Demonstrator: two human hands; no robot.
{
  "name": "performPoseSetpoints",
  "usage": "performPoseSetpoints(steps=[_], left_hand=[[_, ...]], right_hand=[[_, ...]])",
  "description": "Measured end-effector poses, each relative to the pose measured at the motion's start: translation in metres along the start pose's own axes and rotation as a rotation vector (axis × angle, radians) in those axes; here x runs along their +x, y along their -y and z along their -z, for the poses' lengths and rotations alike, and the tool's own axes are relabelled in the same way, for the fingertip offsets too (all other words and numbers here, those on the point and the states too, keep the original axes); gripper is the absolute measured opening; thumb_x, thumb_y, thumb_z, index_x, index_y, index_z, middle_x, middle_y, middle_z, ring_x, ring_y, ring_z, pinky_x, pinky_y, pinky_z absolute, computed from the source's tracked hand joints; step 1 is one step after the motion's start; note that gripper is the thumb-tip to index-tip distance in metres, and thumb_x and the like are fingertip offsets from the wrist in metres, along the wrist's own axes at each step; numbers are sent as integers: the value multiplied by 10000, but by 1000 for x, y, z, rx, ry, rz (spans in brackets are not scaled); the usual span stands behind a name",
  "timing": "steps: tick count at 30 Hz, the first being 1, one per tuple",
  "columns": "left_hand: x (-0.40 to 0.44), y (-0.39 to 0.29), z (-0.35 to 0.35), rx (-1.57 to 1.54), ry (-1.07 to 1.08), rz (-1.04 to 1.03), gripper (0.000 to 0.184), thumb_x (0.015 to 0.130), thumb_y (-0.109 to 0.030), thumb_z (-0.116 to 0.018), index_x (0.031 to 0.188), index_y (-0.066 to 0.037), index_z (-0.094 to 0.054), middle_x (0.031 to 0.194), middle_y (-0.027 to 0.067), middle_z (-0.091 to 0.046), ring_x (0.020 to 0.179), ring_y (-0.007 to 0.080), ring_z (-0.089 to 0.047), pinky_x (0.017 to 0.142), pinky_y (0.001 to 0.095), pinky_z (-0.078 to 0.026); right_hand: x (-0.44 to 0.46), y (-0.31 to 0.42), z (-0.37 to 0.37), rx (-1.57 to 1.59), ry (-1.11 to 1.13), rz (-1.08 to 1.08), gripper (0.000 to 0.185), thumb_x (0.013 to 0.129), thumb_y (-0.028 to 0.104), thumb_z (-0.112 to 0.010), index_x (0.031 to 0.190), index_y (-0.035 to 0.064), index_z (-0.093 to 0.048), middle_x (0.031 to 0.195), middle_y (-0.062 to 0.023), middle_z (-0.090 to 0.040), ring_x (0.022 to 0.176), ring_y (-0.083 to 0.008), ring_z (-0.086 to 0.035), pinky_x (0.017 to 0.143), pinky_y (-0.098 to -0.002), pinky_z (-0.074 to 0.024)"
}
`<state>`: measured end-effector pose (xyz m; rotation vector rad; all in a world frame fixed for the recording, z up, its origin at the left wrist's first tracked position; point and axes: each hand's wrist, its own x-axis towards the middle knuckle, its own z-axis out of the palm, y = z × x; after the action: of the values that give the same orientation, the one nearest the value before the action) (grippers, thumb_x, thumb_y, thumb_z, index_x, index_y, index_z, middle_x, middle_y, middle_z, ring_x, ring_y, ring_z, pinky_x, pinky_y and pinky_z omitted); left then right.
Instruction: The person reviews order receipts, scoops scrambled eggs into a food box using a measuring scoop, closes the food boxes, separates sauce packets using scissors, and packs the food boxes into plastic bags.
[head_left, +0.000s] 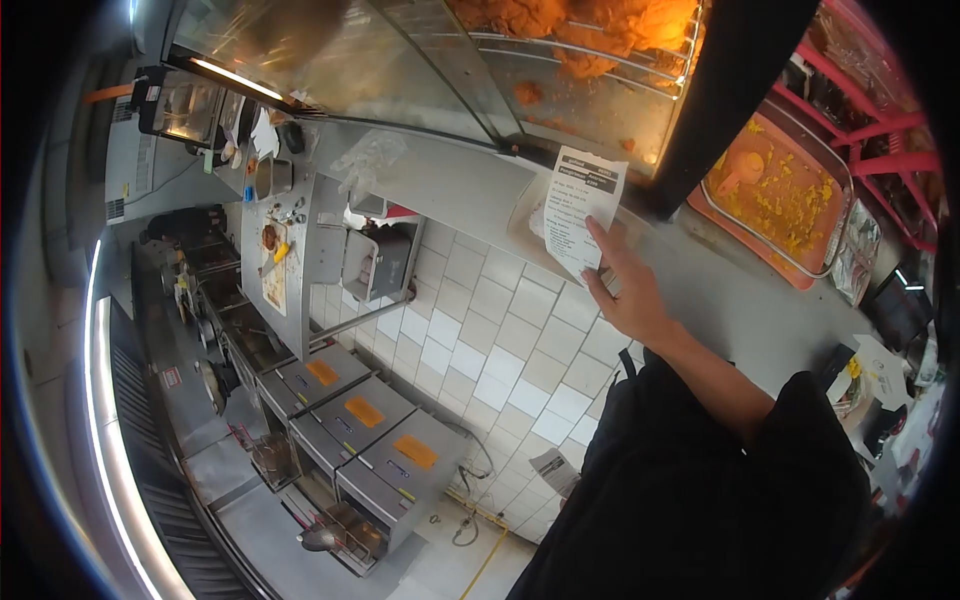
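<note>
My right hand [622, 283] holds a printed paper slip [583, 205] between thumb and fingers, over the grey counter's edge. Behind the slip, a pale tray or container [530, 222] is partly covered. A glass display case [590, 100] with fried food [600, 30] on a wire rack is just beyond the slip. To the right lies an orange tray [722, 228] with yellow bits and a wire rack on it. My left hand does not show.
Tiled floor [480, 330] lies between the counter and grey lidded units [362, 410] with orange labels. Frying baskets [355, 530] are at lower left. A cutting board [283, 283] with a yellow-handled knife [275, 258] is on the far counter. Another printed paper [555, 470] shows beside my black clothing.
</note>
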<state>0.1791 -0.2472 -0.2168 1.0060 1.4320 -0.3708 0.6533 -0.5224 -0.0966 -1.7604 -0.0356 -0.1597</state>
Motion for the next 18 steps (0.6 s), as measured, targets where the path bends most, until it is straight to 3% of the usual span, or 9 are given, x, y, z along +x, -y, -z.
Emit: performPoseSetpoints(steps=[3, 9, 14, 18], left_hand=[[12, -5, -6, -7, 22, -24, 443, 916, -147, -633, 1276, 79, -509, 1168, 182, -658, 897, 246, -655, 789, 356, -561], [36, -13, -6, -34, 70, -99, 448, 913, -148, -635, 1277, 79, -507, 1172, 182, -657, 904, 247, -654, 790, 357, -561], [72, -27, -13, -80, 148, -169, 452, 911, -149, -638, 1278, 80, -506, 1175, 181, -656, 910, 249, -653, 792, 358, -561], [95, -31, -2, -129, 207, -227, 455, 910, -150, -640, 1279, 80, -505, 1177, 180, -655, 915, 250, -652, 793, 359, -561]], right_hand=[[8, 12, 2, -90, -13, -98, 682, 885, 31, -622, 1492, 193, -359, 1178, -167, -611, 879, -299, -672, 750, -377, -573], [12, 36, 5, 17, -96, -202, 631, 892, 82, -618, 1471, 131, -374, 1110, -190, -630, 823, -313, -679, 719, -393, -563], [23, 49, 14, -353, -218, -178, 415, 880, 147, -611, 1271, 23, -549, 974, -206, -670, 868, -376, -664, 775, -458, -536], [38, 47, 10, -631, -364, -78, 285, 853, 140, -615, 1107, 11, -635, 946, -196, -669, 883, -367, -658, 793, -460, -520]])
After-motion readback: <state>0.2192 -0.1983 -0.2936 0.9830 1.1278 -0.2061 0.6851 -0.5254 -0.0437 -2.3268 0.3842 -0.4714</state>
